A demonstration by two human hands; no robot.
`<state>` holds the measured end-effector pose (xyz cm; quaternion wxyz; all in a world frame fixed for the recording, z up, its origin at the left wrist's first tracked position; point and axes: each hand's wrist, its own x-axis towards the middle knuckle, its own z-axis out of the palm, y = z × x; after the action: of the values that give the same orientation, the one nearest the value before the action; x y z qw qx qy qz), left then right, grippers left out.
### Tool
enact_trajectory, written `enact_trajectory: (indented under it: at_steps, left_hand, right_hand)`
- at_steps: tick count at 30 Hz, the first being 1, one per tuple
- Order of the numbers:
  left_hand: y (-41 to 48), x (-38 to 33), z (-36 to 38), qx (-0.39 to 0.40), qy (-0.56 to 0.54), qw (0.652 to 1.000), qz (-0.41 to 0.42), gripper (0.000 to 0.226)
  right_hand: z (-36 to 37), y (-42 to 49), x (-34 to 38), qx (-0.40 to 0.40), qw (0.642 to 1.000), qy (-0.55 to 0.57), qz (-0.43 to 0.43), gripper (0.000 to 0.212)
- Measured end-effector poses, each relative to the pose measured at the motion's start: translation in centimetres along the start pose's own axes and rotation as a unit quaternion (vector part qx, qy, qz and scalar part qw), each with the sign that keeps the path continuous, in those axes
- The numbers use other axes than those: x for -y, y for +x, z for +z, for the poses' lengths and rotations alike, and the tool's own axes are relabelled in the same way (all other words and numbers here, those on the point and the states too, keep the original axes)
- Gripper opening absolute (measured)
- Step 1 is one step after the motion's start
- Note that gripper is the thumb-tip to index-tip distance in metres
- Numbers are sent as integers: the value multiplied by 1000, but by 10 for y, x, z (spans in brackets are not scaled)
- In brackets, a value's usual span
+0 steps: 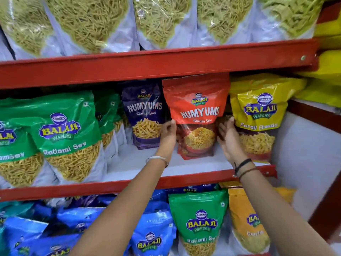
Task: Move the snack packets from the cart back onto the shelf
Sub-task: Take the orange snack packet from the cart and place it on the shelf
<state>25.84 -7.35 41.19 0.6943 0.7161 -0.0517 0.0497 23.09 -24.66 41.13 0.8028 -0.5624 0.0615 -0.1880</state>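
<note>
A red Numyums Bhujia Sev packet point(196, 108) stands upright on the middle shelf point(140, 183), between a purple Numyums packet point(144, 115) and a yellow Farali Chevdo packet point(258, 115). My left hand point(168, 134) presses flat against the red packet's left edge. My right hand point(228, 139) is against its right edge, fingers spread. Both hands clasp the packet between them. The cart is not in view.
Green Ratlami Sev packets point(62, 137) fill the middle shelf's left side. Clear sev bags point(88, 21) line the top shelf above a red rail point(156, 65). Blue, green and orange packets point(199, 224) crowd the lower shelf. Bare white shelf floor point(129, 159) lies in front of the purple packet.
</note>
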Motion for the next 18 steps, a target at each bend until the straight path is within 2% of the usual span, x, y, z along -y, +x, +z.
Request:
enact_trajectory:
  at_steps: [2, 5, 9, 11, 13, 16, 18]
  left_hand:
    - [-19, 4, 1, 74, 47, 996, -8, 55]
    - [-34, 7, 4, 158, 56, 986, -16, 53]
    - [-31, 4, 1, 167, 86, 981, -46, 64]
    - [-33, 6, -3, 172, 100, 978, -63, 69]
    - [-37, 9, -8, 179, 104, 976, -63, 70]
    - [-51, 9, -15, 197, 126, 970, -60, 86]
    - [-60, 9, -17, 207, 137, 967, -59, 91]
  right_hand:
    - [-8, -2, -11, 3, 999, -35, 40, 71]
    - [-13, -7, -18, 21, 994, -71, 79, 81]
    - [-18, -17, -15, 21, 991, -116, 62, 81]
    - [-23, -26, -12, 21, 987, -148, 54, 90]
    - [-30, -35, -9, 28, 982, -178, 48, 100]
    - [-42, -47, -5, 35, 979, -195, 37, 95]
    - [-50, -55, -2, 27, 977, -211, 27, 103]
